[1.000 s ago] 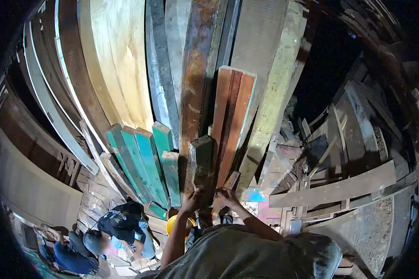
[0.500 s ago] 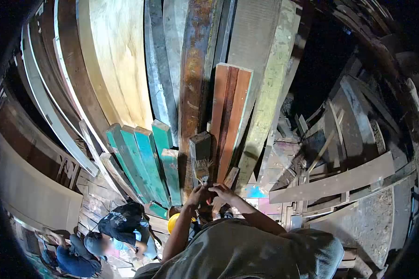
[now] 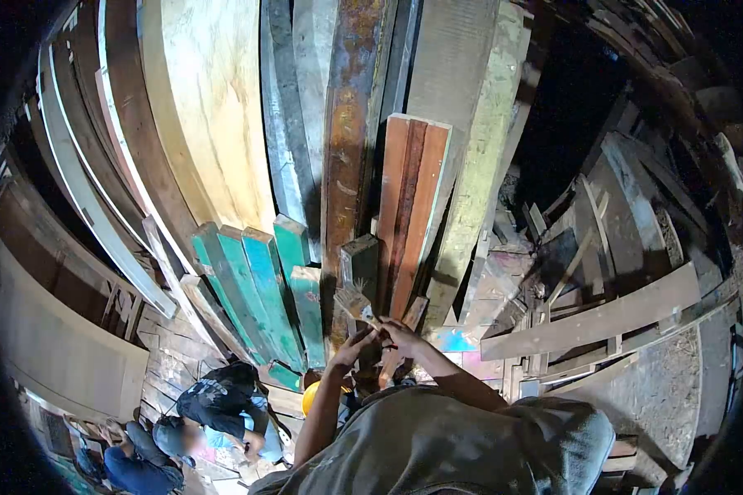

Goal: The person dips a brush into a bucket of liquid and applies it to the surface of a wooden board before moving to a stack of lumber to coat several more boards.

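Note:
A worn paintbrush with splayed, pale bristles points up and to the left in front of me. My right hand is closed around its handle. Close beside it, my left hand has its fingers brought together at the handle's lower end; part of that grip is hidden. Just beyond the bristles stands a short dark wooden post. Behind my hands, reddish-brown boards lean upright, and green-painted timbers stand to their left.
Two other people crouch at the lower left, one in a black shirt and one in blue. A yellow round object is beside my left forearm. Tall planks lean ahead. Scrap boards are piled on the right.
The paintbrush has swung so its bristles now fan out to the upper left, more visible than before. My hands have shifted slightly to the right.

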{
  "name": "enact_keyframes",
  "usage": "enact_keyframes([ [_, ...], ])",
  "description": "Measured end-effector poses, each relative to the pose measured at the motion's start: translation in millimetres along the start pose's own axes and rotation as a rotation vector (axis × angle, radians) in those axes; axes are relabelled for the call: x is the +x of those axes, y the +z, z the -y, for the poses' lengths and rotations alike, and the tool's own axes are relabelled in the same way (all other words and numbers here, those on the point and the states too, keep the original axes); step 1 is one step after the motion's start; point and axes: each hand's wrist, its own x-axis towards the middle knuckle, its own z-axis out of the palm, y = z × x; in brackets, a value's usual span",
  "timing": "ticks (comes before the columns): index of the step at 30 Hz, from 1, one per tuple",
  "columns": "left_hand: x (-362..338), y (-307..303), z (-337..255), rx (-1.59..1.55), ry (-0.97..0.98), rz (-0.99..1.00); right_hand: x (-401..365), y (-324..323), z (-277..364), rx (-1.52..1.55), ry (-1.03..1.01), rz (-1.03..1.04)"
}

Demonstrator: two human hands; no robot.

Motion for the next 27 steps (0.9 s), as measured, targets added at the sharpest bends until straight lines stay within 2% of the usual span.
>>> enact_keyframes([
  [1,11,-8,16,0.062,0.057,-0.015,30,-17,-12,-0.132,-0.077,0.022],
  [2,16,-12,23,0.120,0.115,-0.032,20,-12,0,-0.090,-0.111,-0.006],
  [3,11,-14,18,0.036,0.059,-0.024,-2,5,28,-0.048,-0.144,-0.032],
  [4,10,-20,16,0.136,0.046,-0.077,-12,16,52,-0.005,-0.179,-0.056],
  [6,17,-33,33,0.101,0.084,-0.170,12,11,74,-0.099,-0.316,-0.008],
  [7,18,-38,36,0.075,0.094,-0.203,37,2,78,-0.171,-0.460,-0.001],
  [8,18,-42,39,0.051,0.102,-0.236,13,21,114,-0.305,-0.448,-0.080],
  [9,17,-45,41,0.028,0.110,-0.268,-9,35,147,-0.497,-0.538,-0.130],
  [12,8,-53,36,-0.102,0.108,-0.248,62,18,176,-0.843,-0.783,-0.426],
  [13,2,-52,32,-0.117,0.055,-0.306,55,31,193,-0.843,-1.318,-0.506],
  [14,-2,-51,28,-0.116,0.059,-0.340,44,43,218,-0.799,-1.194,-0.448],
  [16,-6,-50,22,-0.113,0.066,-0.408,19,71,251,-0.938,-1.376,-0.671],
  [18,-1,-57,26,-0.076,0.080,-0.380,3,91,275,-1.028,-1.341,-0.833],
  [20,7,-70,31,-0.091,0.095,-0.321,-15,109,289,-0.964,-1.331,-0.857],
  [21,7,-68,29,-0.092,0.109,-0.354,-18,116,294,-0.929,-1.328,-0.869],
  [23,15,-76,34,-0.137,0.135,-0.345,-7,121,301,-0.706,-1.165,-0.693],
  [25,14,-76,30,-0.170,0.125,-0.369,1,125,296,-0.936,-1.173,-0.788],
  [27,9,-76,25,-0.152,0.116,-0.358,35,113,280,-0.924,-1.269,-0.776],
])
